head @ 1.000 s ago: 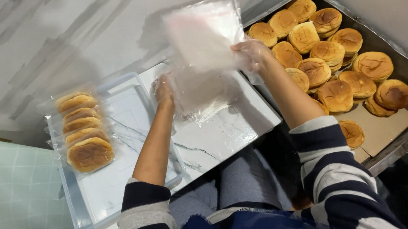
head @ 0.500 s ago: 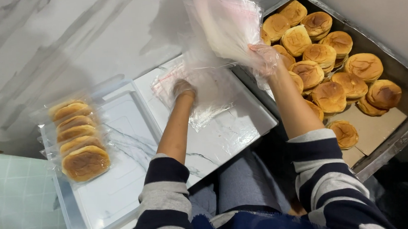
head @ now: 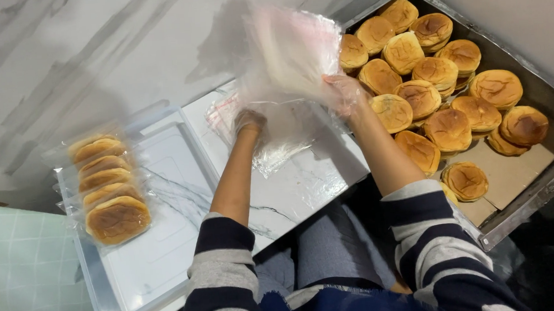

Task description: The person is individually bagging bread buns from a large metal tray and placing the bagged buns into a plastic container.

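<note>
Lifting a clear plastic bag [head: 292, 50] at about 12 o'clock in the head view, the right hand [head: 344, 92] is closed on the bag's lower edge, fingers pinched on the film. A second ago that bag was held higher and flatter in front of the tray; now it sits nearer the buns and looks billowed, its mouth apparently being worked open.

The left hand [head: 248, 120] has moved from the raised bag down to the stack of flat bags [head: 275, 136] lying on the marbled board at centre. It rests on that stack with fingers curled; whether it grips a sheet or only presses, I cannot tell. Both hands appear gloved in thin clear film.

Judgement: one bag has been separated from the stack, which the left hand steadies.

Surroundings:
- Metal tray [head: 539, 189] at 2 to 3 o'clock, lined with brown paper, loaded with unwrapped golden buns [head: 422, 96]; nearest bun just beside the right hand.
- White plastic bin [head: 166, 247] at 8 to 9 o'clock holding a row of bagged buns [head: 107, 187], well apart from both hands.
- Bare brown paper shows at the tray's near corner, so some buns are already out.
</note>
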